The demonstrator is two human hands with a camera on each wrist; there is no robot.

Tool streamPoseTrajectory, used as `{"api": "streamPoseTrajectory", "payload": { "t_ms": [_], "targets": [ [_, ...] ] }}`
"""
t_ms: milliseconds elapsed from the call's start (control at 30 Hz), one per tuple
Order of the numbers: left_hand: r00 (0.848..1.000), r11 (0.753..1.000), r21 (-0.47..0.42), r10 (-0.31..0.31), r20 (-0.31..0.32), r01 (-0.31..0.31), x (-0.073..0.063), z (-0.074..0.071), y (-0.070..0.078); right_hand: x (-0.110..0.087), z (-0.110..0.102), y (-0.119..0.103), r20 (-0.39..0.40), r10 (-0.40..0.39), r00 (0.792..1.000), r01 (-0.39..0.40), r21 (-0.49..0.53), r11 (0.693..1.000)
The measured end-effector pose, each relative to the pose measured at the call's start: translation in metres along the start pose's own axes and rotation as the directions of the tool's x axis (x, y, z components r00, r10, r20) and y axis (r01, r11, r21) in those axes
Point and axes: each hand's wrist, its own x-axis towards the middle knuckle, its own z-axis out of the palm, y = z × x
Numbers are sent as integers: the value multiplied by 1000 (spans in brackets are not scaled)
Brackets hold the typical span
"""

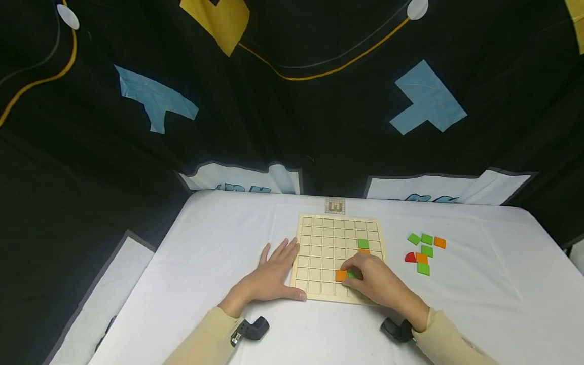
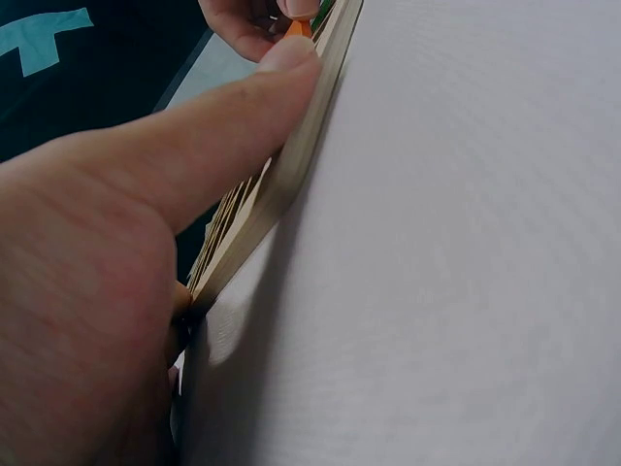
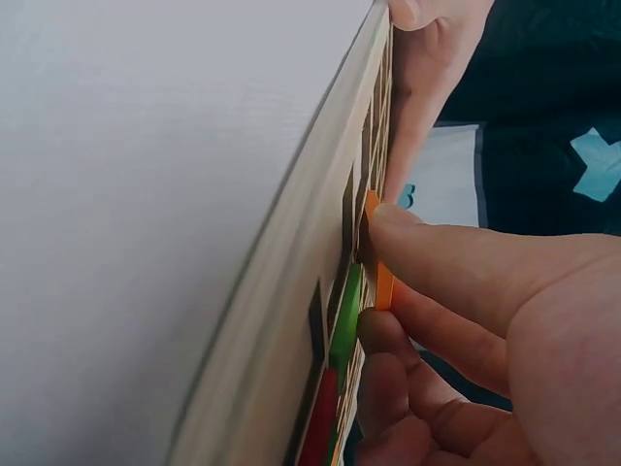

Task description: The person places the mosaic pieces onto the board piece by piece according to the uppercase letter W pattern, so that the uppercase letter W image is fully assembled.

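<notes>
A wooden grid board [image 1: 316, 259] lies on the white table. At its left edge my left hand [image 1: 269, 279] rests with fingers spread and the thumb along the near left corner. Over the board's near part, my right hand [image 1: 380, 284] pinches an orange square tile [image 3: 382, 267] between thumb and fingers, tilted against the grid. A green tile [image 3: 345, 325] sits in the board beside it, and a red piece [image 3: 318, 422] lies closer to the camera in the right wrist view. Farther up the board are another green tile [image 1: 363, 244] and a partly hidden orange tile [image 1: 363, 251].
Right of the board lie several loose pieces, among them a green tile [image 1: 427, 251], an orange tile [image 1: 440, 242] and a red rounded piece [image 1: 410, 257]. A small printed grid card [image 1: 335, 206] lies beyond the board's far edge. A dark patterned curtain [image 1: 292, 132] hangs behind the table.
</notes>
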Motion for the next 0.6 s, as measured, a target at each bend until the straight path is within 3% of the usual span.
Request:
{"api": "streamPoseTrajectory", "payload": {
  "t_ms": [600],
  "targets": [
    [1000,1000,-7,-4,-3,4,0,1,0,2,4,2,10,6,1000,-5,-44,999]
  ]
}}
